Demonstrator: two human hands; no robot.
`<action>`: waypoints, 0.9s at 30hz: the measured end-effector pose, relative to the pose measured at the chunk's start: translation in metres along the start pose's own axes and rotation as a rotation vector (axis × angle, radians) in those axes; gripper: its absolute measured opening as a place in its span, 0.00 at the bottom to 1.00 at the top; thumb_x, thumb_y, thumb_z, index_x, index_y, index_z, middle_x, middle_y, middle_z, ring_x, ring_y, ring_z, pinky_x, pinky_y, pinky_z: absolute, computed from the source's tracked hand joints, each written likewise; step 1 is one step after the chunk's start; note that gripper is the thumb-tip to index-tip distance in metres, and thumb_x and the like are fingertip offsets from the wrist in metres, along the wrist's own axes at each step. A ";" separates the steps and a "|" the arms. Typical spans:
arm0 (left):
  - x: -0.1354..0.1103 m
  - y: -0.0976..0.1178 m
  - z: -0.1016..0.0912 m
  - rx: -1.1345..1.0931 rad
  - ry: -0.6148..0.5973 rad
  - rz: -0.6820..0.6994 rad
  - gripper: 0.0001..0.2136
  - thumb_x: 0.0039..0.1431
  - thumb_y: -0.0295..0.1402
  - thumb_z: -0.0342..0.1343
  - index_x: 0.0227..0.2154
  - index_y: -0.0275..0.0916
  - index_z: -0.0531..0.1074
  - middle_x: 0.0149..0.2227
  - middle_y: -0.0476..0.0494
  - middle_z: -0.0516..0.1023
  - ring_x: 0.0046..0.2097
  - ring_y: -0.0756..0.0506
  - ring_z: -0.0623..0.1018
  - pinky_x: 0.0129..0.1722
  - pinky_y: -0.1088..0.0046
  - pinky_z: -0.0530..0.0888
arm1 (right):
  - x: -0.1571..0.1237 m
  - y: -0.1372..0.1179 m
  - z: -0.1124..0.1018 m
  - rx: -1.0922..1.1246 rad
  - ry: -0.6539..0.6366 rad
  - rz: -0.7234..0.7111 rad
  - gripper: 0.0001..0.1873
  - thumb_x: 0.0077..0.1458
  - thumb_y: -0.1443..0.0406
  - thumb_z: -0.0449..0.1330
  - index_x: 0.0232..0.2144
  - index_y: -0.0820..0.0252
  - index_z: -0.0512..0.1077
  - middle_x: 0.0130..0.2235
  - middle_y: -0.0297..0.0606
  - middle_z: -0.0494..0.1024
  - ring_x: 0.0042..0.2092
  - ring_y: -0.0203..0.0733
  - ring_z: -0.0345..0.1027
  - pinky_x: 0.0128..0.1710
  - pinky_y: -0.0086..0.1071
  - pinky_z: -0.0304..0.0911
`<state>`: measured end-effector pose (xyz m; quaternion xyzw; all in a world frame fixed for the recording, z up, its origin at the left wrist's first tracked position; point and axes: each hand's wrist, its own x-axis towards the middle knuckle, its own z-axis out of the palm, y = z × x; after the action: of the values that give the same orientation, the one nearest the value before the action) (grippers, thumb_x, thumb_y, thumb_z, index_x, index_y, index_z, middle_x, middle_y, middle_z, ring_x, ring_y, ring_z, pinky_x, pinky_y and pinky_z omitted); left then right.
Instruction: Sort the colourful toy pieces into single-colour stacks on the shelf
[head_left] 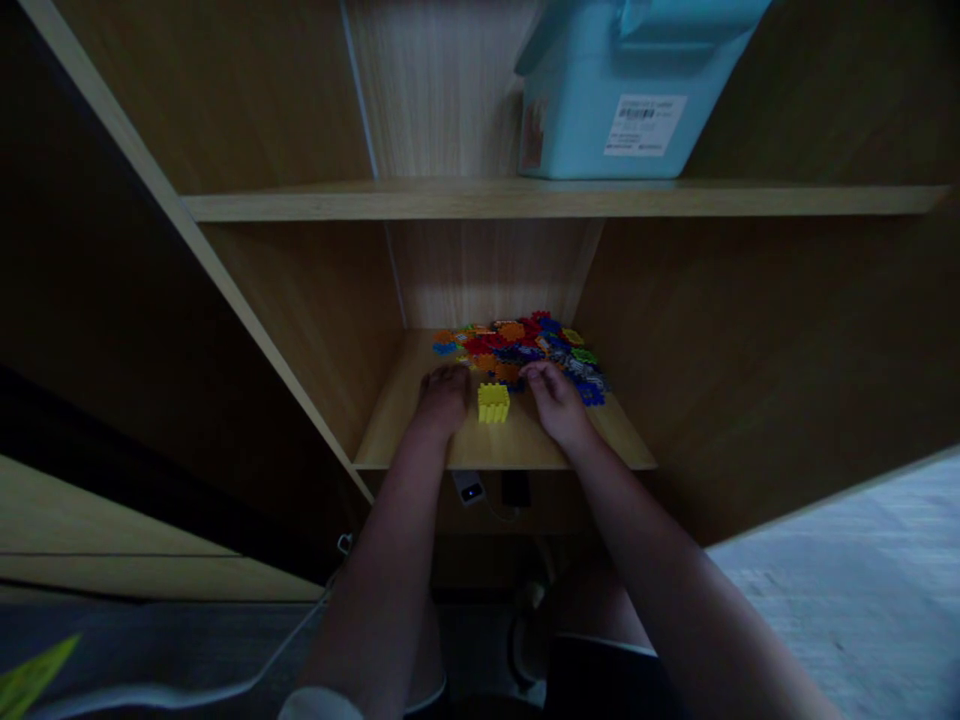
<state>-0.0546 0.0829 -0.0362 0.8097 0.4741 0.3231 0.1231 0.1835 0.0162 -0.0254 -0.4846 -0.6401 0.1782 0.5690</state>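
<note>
A small yellow block (493,403) with toothed edges, apparently made of interlocking pieces, sits on the shelf between my hands. Just left of it, my left hand (445,392) rests palm down on the board, fingers lying flat and holding nothing visible. On the other side, my right hand (553,392) is at the front of a pile of plastic interlocking pieces (510,332). Its thumb and fingers are drawn together; whatever they may hold is too small to tell. Red, orange, blue, green and clear pieces with notched edges lie loosely heaped behind both hands.
An upper shelf board (450,200) runs above my hands and carries a light blue plastic bin (570,120) with a white label. Wooden side panels (315,320) enclose the compartment. Under the lower board are a small white device (469,488) and a cable.
</note>
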 end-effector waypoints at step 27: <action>-0.016 0.003 -0.031 0.052 0.139 -0.386 0.18 0.60 0.40 0.68 0.50 0.41 0.76 0.50 0.34 0.84 0.52 0.34 0.82 0.52 0.59 0.75 | -0.001 0.000 -0.001 -0.030 0.014 -0.002 0.25 0.72 0.40 0.52 0.44 0.50 0.75 0.47 0.40 0.84 0.52 0.52 0.77 0.58 0.48 0.71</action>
<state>-0.0779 0.0648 -0.0172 0.6824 0.6362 0.3363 0.1285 0.1843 0.0154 -0.0254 -0.4936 -0.6390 0.1648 0.5664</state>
